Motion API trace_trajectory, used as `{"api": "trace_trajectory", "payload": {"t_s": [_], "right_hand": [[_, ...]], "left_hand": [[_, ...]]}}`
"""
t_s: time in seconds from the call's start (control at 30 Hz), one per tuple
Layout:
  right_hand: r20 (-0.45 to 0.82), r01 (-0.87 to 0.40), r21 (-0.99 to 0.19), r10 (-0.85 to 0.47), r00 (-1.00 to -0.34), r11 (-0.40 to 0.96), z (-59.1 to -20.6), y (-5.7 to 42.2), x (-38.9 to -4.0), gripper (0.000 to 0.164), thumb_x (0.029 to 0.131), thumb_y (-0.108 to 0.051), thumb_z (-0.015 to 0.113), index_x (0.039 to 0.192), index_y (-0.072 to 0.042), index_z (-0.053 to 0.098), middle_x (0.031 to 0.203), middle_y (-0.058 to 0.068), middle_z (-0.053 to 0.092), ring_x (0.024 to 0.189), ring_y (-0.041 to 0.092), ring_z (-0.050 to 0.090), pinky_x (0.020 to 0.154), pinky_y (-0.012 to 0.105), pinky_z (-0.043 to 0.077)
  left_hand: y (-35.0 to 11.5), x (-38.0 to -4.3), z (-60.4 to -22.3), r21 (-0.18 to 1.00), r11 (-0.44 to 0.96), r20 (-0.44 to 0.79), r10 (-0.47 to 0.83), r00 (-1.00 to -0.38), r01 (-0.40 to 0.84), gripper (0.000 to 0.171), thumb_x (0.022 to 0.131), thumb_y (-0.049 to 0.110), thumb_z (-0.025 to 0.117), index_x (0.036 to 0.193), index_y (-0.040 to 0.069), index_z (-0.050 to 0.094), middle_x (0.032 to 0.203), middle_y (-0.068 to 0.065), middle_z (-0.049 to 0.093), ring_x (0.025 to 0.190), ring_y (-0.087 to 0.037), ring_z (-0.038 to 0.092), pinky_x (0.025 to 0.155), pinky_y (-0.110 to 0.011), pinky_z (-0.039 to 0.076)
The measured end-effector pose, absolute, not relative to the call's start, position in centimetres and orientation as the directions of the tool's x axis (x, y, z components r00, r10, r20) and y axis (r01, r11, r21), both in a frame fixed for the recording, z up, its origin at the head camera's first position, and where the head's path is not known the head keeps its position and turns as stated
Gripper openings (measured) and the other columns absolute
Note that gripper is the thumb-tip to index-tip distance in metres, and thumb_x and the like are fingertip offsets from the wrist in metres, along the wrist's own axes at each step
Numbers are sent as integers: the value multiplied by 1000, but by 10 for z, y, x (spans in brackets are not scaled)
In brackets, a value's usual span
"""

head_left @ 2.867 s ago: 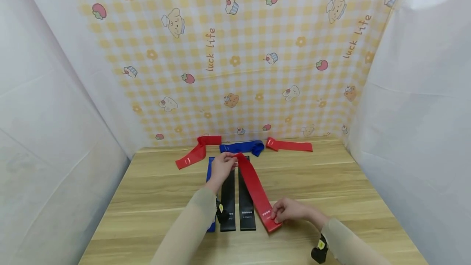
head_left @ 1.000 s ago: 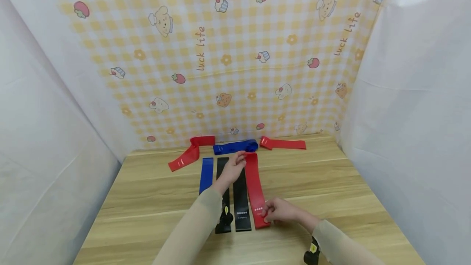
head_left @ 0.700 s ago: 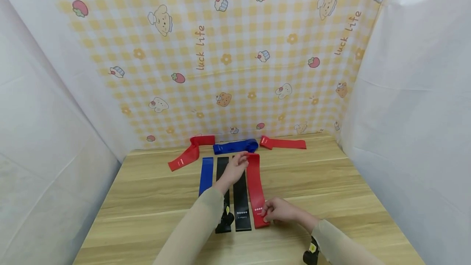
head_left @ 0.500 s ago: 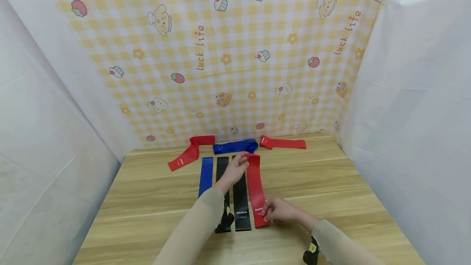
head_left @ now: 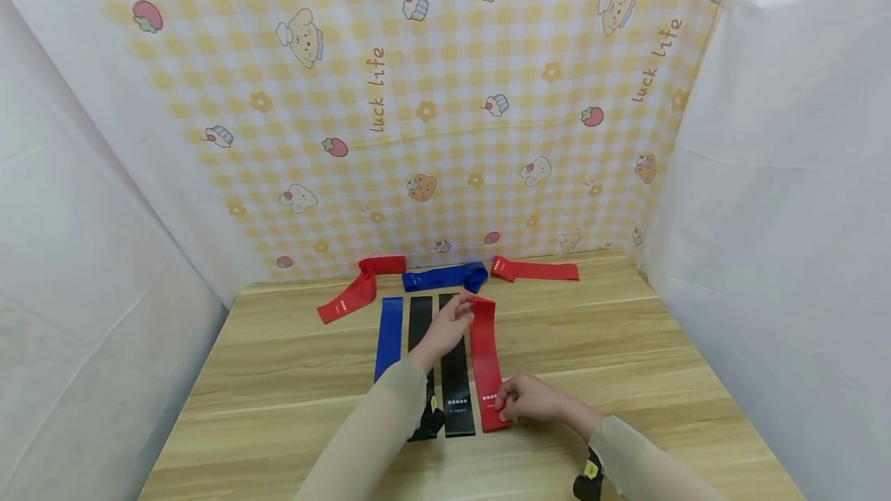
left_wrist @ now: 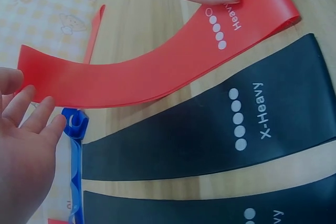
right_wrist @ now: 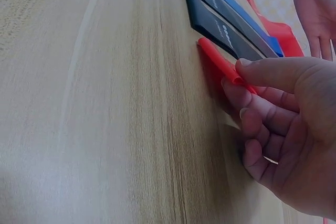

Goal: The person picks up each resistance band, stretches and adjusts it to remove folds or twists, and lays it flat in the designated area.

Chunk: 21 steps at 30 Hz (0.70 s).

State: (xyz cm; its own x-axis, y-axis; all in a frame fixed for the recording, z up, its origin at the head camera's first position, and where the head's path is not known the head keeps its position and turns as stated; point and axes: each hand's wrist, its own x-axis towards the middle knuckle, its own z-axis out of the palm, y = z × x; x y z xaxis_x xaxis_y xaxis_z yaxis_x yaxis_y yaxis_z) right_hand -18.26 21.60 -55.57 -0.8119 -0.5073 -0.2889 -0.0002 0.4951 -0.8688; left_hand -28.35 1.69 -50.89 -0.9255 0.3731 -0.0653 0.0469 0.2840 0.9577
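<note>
A red resistance band [head_left: 486, 358], printed "Heavy", stretches lengthwise between both hands. My left hand [head_left: 445, 327] pinches its far end, which rises off the table in the left wrist view. At the near end, my right hand [head_left: 530, 397] grips the band's corner between thumb and forefinger; the right wrist view shows that red edge [right_wrist: 220, 61] curling up. Just left of it lies a flat black band [head_left: 456, 389] marked "X-Heavy". A second black band [head_left: 421, 317] and a blue band [head_left: 389, 335] run alongside, partly covered by my left arm.
Along the back of the wooden table [head_left: 592, 346] lie a twisted red band [head_left: 358, 294], a curled blue band [head_left: 442, 277] and another red band [head_left: 543, 271]. A checked cloth [head_left: 445, 68] hangs behind them, with white sheets on both sides.
The held red band has swung left from a slant to nearly parallel with the black bands. Over the last second, my left hand has drawn its far end slightly nearer and to the right.
</note>
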Motion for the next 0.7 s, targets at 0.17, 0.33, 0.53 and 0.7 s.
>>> {"api": "trace_trajectory", "payload": {"t_s": [0.17,0.33,0.53,0.7], "right_hand": [[-286,-10,-865,-511,-810,501,-557,217,-183,7,84,-7,72,90,-6,68,61,-3,54,50,8,43,48,21,36],[-280,-26,-862,-518,-808,506,-557,217,-183,7,84,-7,72,90,-7,68,59,-5,51,50,7,43,48,21,35],[-273,-47,-855,-525,-806,517,-561,216,-184,7,83,-6,73,88,-7,67,60,-4,52,51,7,44,48,21,36],[-260,-74,-844,-526,-810,531,-561,216,-185,9,81,-6,74,86,-8,67,60,-5,53,51,6,45,49,20,36]], "left_hand": [[18,-280,-516,956,291,-84,376,-923,31,43,103,14,47,145,8,41,144,-13,47,132,-31,43,104,-48,38],[19,-278,-522,951,309,-111,368,-923,9,42,102,15,49,143,9,43,142,-14,48,131,-32,44,103,-48,40],[20,-275,-528,947,320,-148,354,-923,-29,42,101,11,50,142,7,44,141,-17,48,131,-33,43,103,-47,40],[21,-273,-533,936,350,-169,350,-921,-38,40,100,9,50,140,7,47,138,-19,51,127,-34,46,100,-48,42]]}}
